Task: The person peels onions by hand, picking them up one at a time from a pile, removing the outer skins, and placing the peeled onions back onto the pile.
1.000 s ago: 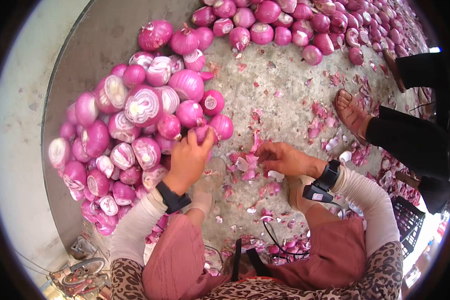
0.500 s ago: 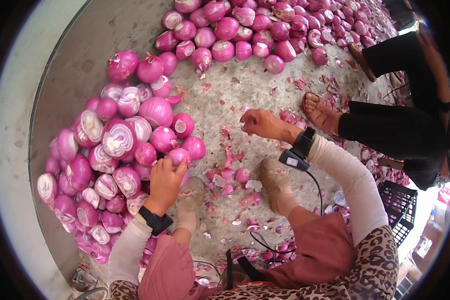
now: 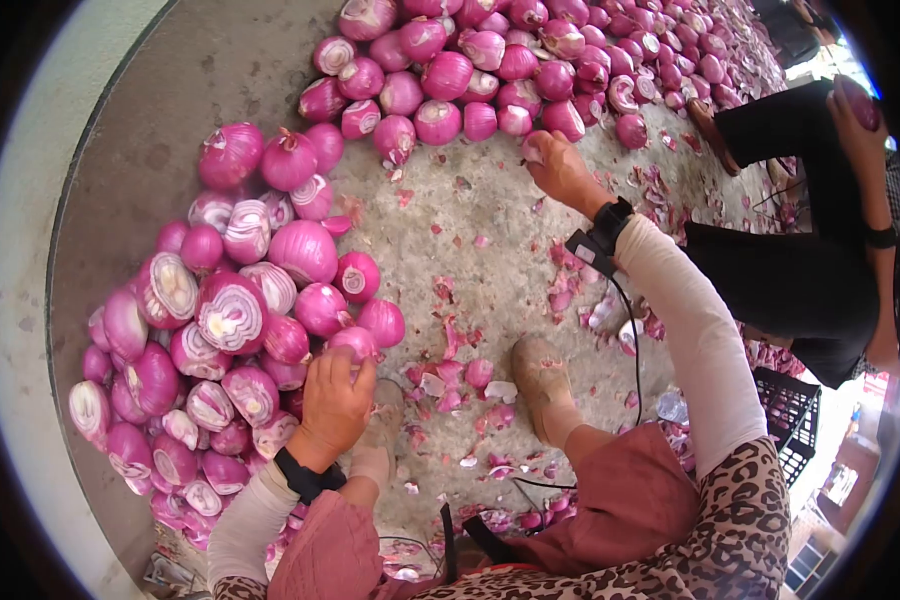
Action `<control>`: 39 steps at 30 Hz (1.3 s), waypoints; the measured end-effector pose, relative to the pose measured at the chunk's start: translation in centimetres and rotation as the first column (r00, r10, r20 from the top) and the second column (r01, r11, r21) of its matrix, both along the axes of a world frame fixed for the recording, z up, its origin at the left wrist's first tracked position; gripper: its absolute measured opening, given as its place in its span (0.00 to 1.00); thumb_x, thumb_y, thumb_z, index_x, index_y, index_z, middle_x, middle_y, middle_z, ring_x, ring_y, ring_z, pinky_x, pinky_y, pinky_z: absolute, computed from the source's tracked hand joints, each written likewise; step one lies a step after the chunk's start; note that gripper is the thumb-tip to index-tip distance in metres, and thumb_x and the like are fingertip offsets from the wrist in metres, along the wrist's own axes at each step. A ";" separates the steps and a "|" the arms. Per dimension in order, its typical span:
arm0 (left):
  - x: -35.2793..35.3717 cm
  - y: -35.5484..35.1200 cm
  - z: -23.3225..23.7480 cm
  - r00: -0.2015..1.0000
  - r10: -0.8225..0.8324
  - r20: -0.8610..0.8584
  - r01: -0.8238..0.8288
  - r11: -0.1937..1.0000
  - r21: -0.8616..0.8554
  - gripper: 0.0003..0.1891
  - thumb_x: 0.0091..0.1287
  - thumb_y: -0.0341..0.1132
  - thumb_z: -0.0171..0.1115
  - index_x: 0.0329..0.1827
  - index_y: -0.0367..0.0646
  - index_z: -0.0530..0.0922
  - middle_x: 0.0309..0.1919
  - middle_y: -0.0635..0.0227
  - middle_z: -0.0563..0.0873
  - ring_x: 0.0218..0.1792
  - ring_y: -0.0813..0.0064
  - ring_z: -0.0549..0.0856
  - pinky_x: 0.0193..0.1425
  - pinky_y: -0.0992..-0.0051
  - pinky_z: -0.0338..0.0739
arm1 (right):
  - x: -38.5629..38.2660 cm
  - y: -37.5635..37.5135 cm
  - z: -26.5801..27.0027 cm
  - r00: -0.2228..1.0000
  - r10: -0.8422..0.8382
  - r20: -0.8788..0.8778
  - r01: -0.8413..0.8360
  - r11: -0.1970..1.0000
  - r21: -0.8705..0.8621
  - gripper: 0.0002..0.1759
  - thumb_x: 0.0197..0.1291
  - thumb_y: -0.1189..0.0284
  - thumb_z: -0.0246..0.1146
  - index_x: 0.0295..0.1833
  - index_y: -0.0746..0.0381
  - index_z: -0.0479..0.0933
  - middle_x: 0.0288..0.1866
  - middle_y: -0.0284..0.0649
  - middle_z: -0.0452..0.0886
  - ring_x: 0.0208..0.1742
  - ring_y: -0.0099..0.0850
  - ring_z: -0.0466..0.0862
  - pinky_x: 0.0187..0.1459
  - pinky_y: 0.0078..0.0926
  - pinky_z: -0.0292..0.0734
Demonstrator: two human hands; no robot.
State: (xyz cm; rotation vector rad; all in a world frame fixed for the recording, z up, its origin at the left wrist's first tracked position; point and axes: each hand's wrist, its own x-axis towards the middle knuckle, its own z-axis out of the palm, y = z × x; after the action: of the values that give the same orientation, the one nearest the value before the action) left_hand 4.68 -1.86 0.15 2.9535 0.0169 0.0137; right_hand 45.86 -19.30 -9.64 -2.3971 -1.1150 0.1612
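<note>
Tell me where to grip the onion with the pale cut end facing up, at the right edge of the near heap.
Likely best: grip the onion across its round flanks below the cut end, from above and its right. That side faces bare floor, while the left is packed against the heap. The left hand clasps a neighbouring onion nearby.

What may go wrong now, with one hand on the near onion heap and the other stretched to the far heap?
The left hand grips an onion at the edge of the near heap; pulling it might set neighbours rolling. The right hand stretches to the far heap, so the squat may lose balance. Loose peels beside the foot may be slippery.
</note>
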 end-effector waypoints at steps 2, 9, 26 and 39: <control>0.0 0.2 0.1 1.000 -0.018 -0.011 0.017 1.000 -0.011 0.20 0.49 0.31 0.64 0.47 0.38 0.76 0.46 0.52 0.73 0.46 0.55 0.74 0.51 0.60 0.69 | 1.2 1.6 0.9 0.998 0.001 0.064 -0.001 1.000 0.003 0.16 0.47 0.76 0.63 0.44 0.64 0.71 0.40 0.54 0.74 0.44 0.56 0.76 0.44 0.50 0.72; -0.3 0.8 0.4 0.998 -0.047 -0.046 0.041 0.991 -0.127 0.19 0.50 0.30 0.62 0.47 0.37 0.77 0.48 0.52 0.74 0.51 0.53 0.74 0.54 0.58 0.69 | 2.6 10.2 4.4 0.975 0.098 0.200 -0.121 0.987 0.107 0.24 0.48 0.69 0.66 0.51 0.63 0.68 0.50 0.53 0.73 0.51 0.54 0.74 0.45 0.51 0.72; -0.7 2.3 1.2 0.998 -0.059 -0.029 0.046 0.942 -0.333 0.17 0.51 0.29 0.64 0.46 0.39 0.79 0.51 0.51 0.75 0.52 0.52 0.76 0.57 0.60 0.72 | 2.0 17.6 4.7 0.954 -0.226 0.198 0.271 0.932 -0.242 0.41 0.38 0.52 0.75 0.57 0.59 0.68 0.57 0.45 0.70 0.61 0.49 0.70 0.56 0.54 0.69; -1.8 2.8 1.6 0.999 -0.041 -0.005 0.036 0.928 -0.371 0.17 0.50 0.26 0.63 0.45 0.37 0.78 0.50 0.51 0.75 0.52 0.51 0.76 0.58 0.59 0.72 | 2.0 17.7 3.4 0.967 -0.222 0.122 0.238 0.962 -0.132 0.41 0.34 0.57 0.76 0.54 0.63 0.67 0.54 0.54 0.70 0.55 0.59 0.73 0.53 0.51 0.73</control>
State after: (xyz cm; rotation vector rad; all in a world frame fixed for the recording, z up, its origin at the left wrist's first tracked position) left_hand 2.90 0.98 1.78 2.5738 -0.0330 -0.0129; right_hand 47.88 -1.62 -6.29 -2.6720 -0.8859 0.0371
